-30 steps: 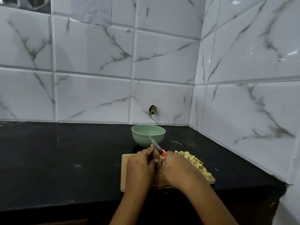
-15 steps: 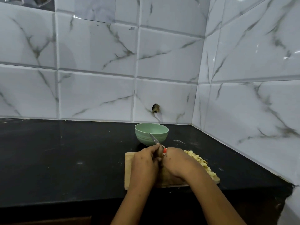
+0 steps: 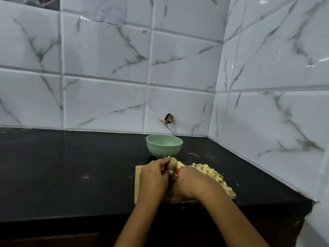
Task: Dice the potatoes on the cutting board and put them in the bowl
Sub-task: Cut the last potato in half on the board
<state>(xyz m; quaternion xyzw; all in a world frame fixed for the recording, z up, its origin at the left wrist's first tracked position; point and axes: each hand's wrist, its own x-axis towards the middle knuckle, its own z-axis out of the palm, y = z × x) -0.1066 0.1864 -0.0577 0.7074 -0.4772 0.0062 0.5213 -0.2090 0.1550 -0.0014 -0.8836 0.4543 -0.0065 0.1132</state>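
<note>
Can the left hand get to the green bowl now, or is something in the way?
Probably yes. The bowl stands just beyond the board, ahead of the left hand, with only the tip of the knife between. The hand grips a potato, though, and must free itself first.

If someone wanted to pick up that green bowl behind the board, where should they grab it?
Probably the rim of the bowl, on its left side, thumb inside, fingers on the outer wall. It stands upright, mouth open upward, and the knife, left hand and right hand crowd its near side.
</note>
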